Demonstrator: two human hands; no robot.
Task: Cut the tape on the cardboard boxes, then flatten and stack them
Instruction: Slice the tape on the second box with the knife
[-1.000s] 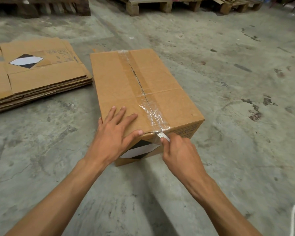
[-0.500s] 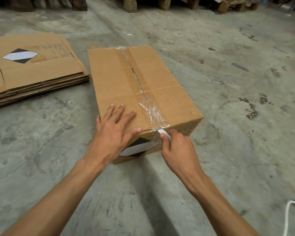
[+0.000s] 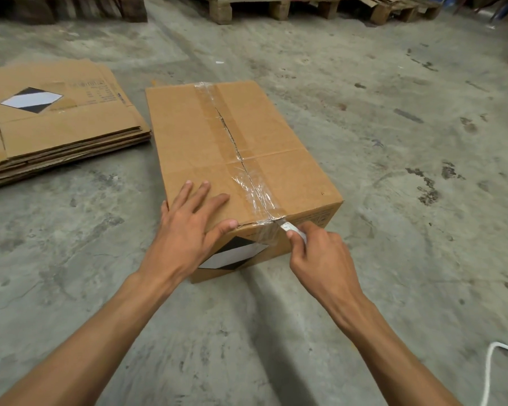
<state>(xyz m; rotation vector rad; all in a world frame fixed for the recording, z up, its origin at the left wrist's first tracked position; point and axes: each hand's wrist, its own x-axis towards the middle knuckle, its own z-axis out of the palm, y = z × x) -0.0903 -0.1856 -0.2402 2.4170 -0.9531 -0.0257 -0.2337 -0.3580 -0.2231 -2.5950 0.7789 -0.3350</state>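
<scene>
A brown cardboard box (image 3: 288, 159) stands on the concrete floor in front of me. Clear tape (image 3: 255, 194) runs down the seam of its top; the far part of the seam is split. My left hand (image 3: 188, 230) lies flat on the near left of the top, thumb at the front edge. My right hand (image 3: 320, 253) grips a small white cutter (image 3: 291, 229), whose tip sits at the tape on the box's near top edge. A black and white diamond label (image 3: 232, 256) shows on the near side.
A stack of flattened boxes (image 3: 56, 133) lies on the floor to the left. Wooden pallets (image 3: 247, 7) line the back. A white cord (image 3: 493, 367) curls at the lower right. Stained bare concrete stretches to the right.
Both hands stay in nearly the same place on the box. The cutter tip remains at the near end of the tape, and the view has shifted slightly.
</scene>
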